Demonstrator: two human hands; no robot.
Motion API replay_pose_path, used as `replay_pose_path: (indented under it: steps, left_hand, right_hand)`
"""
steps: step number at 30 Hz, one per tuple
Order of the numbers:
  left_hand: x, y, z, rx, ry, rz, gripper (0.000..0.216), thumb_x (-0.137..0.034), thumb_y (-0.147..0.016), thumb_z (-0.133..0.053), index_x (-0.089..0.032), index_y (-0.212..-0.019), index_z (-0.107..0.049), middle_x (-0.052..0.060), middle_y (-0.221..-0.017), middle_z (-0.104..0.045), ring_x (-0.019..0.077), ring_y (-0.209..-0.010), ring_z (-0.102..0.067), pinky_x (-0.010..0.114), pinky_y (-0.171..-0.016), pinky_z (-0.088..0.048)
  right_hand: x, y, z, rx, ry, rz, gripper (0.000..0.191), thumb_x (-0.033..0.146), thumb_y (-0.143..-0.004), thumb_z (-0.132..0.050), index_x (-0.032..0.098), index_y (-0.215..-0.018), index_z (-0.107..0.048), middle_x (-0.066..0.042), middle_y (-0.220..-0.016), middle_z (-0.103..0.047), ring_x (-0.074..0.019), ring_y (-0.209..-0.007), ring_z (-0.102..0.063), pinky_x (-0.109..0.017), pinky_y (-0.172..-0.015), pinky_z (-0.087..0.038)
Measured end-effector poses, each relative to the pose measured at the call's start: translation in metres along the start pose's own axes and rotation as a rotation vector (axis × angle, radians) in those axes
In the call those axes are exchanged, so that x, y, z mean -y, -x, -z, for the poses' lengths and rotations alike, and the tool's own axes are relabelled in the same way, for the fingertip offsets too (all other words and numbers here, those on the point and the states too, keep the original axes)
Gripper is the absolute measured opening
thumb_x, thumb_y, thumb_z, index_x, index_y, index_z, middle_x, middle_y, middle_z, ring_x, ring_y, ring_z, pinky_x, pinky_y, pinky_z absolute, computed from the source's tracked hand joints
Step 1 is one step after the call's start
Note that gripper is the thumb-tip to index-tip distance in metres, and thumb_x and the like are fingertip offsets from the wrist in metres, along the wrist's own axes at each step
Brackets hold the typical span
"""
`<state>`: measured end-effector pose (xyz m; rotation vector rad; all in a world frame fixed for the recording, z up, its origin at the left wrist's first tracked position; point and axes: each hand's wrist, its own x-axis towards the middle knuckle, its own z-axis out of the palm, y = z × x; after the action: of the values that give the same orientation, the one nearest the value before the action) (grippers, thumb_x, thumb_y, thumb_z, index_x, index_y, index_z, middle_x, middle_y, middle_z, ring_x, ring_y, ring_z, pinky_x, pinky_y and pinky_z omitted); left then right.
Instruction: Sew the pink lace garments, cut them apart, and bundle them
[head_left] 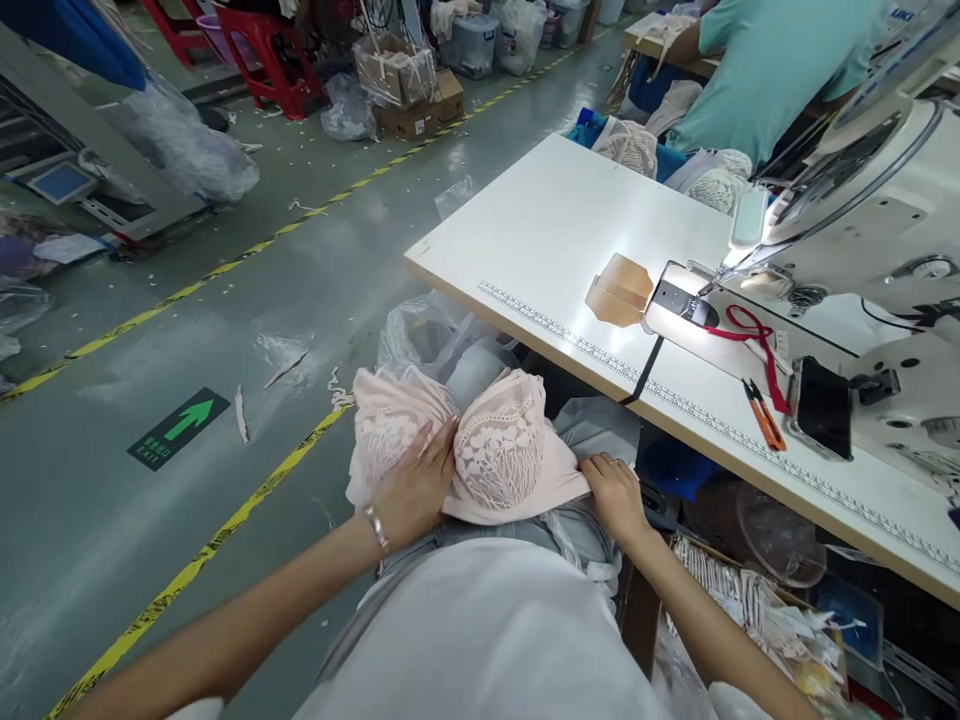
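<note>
A pale pink lace bra (501,450) lies across my lap, its cups facing up, with more pink lace layered at its left side. My left hand (416,475) rests over the left cup near the centre, fingers stretched out flat against the fabric; a bracelet circles that wrist. At the other end, my right hand (616,495) pinches the bra's side wing, with its fingers curled and a ring on one finger. Clear plastic (420,335) and grey cloth are partly visible behind and beneath the bra.
To the right stands a white sewing table (525,230) with a lit sewing machine (892,220). On it are orange snips (763,415), a phone (821,408), red ribbon (761,345) and a brown card piece (621,290). A co-worker in a teal top (780,70) sits beyond.
</note>
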<state>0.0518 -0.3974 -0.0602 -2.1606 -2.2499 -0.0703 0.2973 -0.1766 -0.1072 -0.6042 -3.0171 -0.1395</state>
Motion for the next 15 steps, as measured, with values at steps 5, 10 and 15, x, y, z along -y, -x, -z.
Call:
replay_pose_path:
  steps: [5,10,15]
  left_hand:
    - [0.046,-0.071,-0.004,0.384,0.094,0.037,0.055,-0.044,-0.07,-0.069,-0.008,-0.111,-0.064,0.021,-0.106,-0.07,0.0359,-0.105,-0.064,0.047,-0.103,-0.04]
    - [0.059,-0.086,0.004,0.462,0.064,-0.02,0.057,-0.052,-0.07,-0.073,-0.009,-0.106,-0.064,0.02,-0.103,-0.069,0.0365,-0.102,-0.064,0.046,-0.099,-0.039]
    - [0.051,-0.041,-0.009,0.427,0.009,-0.045,0.059,-0.049,-0.067,-0.074,-0.004,-0.105,-0.068,0.024,-0.108,-0.067,0.0416,-0.11,-0.059,0.049,-0.098,-0.04]
  right_hand:
    - [-0.019,-0.022,0.006,0.218,0.03,-0.191,0.029,0.008,-0.096,-0.04,0.011,-0.1,-0.069,-0.015,-0.096,-0.069,-0.0262,-0.096,-0.061,-0.036,-0.081,-0.039]
    - [-0.032,-0.035,0.013,0.34,-0.004,-0.253,0.037,0.007,-0.097,-0.031,0.007,-0.111,-0.065,-0.02,-0.109,-0.066,-0.0291,-0.111,-0.058,-0.039,-0.093,-0.039]
    - [-0.047,-0.024,0.025,0.436,-0.024,-0.424,0.034,0.006,-0.095,-0.035,0.005,-0.112,-0.064,-0.025,-0.113,-0.064,-0.0311,-0.114,-0.058,-0.043,-0.094,-0.044]
